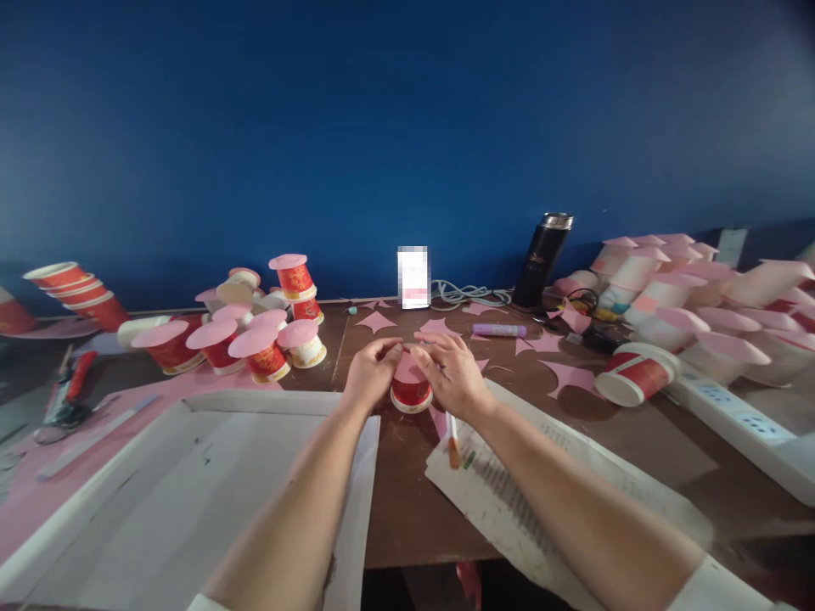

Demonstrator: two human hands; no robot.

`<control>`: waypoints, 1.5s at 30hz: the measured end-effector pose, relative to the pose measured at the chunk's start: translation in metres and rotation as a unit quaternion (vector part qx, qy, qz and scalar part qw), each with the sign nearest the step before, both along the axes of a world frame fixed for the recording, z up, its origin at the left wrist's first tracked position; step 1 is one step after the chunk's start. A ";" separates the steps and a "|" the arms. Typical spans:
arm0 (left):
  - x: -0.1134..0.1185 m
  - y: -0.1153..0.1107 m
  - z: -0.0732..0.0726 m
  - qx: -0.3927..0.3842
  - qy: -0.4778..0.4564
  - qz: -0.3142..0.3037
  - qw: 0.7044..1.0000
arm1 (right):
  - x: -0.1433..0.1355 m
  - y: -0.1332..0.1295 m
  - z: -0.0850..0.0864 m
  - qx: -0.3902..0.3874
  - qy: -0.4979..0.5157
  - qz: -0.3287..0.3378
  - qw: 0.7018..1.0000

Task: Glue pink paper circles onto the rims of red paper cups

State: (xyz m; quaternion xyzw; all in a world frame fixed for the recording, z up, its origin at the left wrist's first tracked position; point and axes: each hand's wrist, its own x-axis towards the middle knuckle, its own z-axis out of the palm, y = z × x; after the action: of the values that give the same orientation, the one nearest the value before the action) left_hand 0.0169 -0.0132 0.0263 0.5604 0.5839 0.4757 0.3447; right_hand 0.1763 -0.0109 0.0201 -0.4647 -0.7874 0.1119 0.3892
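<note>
A red paper cup (411,395) stands upside down on the brown table in front of me, a pink paper piece (409,367) lying across its upturned base. My left hand (375,368) grips the left edge of that paper, fingers bent and thumb on top. From the other side my right hand (453,372) holds the right edge, its thumb over the pink surface and its fingers curled behind. The fingertips of both hands nearly meet at the far rim. Part of the cup and the paper's outer edges are hidden behind my hands.
Several red cups with pink tops (260,350) stand at left, white ones (719,339) at right. Nearby are a white box lid (191,492), a brush (452,450), printed paper (509,484), a purple glue stick (498,330), a black flask (541,263) and a power strip (744,416).
</note>
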 end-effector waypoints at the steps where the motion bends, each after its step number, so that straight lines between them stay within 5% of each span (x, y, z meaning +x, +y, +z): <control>1: 0.000 0.000 0.001 -0.005 -0.006 0.001 1.000 | 0.000 0.000 0.000 -0.001 -0.001 -0.002 1.000; 14: -0.001 0.002 -0.005 -0.032 -0.103 -0.010 0.994 | -0.002 -0.002 -0.002 0.019 0.052 0.009 0.998; 39: -0.003 0.002 -0.004 -0.024 -0.068 -0.020 0.997 | -0.001 0.007 -0.016 -0.013 0.077 -0.041 0.996; 45: -0.008 -0.001 0.002 -0.062 -0.105 -0.081 0.989 | 0.000 0.002 -0.013 -0.026 0.108 -0.011 0.994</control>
State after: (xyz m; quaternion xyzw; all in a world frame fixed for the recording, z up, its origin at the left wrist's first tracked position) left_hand 0.0092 -0.0139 0.0285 0.5306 0.5253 0.4652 0.4755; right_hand 0.1767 -0.0093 0.0075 -0.4685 -0.7326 0.1775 0.4607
